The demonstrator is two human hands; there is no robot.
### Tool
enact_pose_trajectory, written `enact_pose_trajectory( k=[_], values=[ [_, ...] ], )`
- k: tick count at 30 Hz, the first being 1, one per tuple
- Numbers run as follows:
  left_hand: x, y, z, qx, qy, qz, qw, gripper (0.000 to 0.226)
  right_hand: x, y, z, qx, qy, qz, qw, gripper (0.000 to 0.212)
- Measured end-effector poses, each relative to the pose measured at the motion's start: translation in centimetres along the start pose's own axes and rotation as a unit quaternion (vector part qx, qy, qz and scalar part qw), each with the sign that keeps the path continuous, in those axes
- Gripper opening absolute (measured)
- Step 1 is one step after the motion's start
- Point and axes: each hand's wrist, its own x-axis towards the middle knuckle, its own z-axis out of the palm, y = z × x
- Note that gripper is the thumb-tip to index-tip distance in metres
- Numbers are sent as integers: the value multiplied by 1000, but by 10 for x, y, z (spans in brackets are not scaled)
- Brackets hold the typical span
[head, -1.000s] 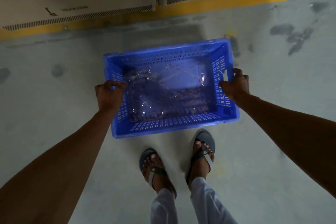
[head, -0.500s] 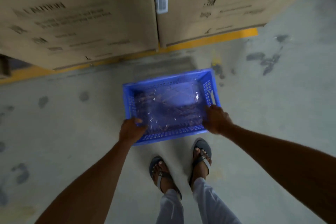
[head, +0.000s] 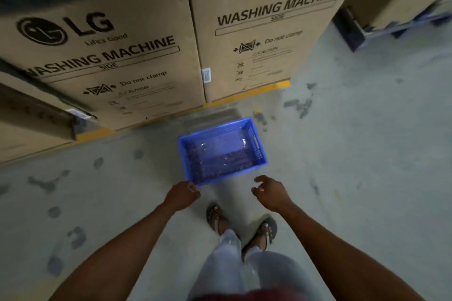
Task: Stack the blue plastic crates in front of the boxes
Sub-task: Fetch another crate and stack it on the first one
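Two hands, left hand [head: 182, 195] and right hand [head: 270, 190], loosely curled near blue crate [head: 221, 151].

One blue plastic crate [head: 221, 151] sits on the floor [head: 354, 154]. Two large cardboard boxes [head: 117, 61] printed "WASHING MACHINE" stand behind it (a third, smaller carton [head: 31, 115] shows at the left edge). Two hands appear: left hand [head: 182, 195] and right hand [head: 271, 193]. Two sandalled feet [head: 216, 216] show below.

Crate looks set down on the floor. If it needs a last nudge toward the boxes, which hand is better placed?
Left. The left hand is at the blue crate's near left corner; whether its fingers touch it is unclear. The right hand hangs open, clear of the rim.
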Motion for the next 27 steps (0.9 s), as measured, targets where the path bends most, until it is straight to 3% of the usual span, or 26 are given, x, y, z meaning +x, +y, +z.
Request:
enact_pose_trajectory(
  k=[2, 11, 15, 19, 25, 27],
  values=[
    [-25, 7, 7, 9, -2, 10, 1000, 13, -41, 18, -1, 18, 12, 8, 1000, 36],
    [-124, 61, 117, 155, -87, 165, 970, 14, -205, 146, 43, 81, 31, 69, 994, 40],
    [-173, 87, 188, 317, -150, 199, 915, 14, -290, 223, 80, 171, 90, 133, 972, 41],
    [-226, 101, 267, 383, -125, 225, 887, 25, -388, 296, 132, 242, 137, 182, 943, 40],
    [-362, 126, 410, 447, -225, 368, 783, 44, -504, 376, 216, 391, 183, 287, 855, 37],
    [-393, 133, 456, 461, -239, 390, 760, 39, -530, 397, 234, 432, 196, 314, 822, 36]
  ],
)
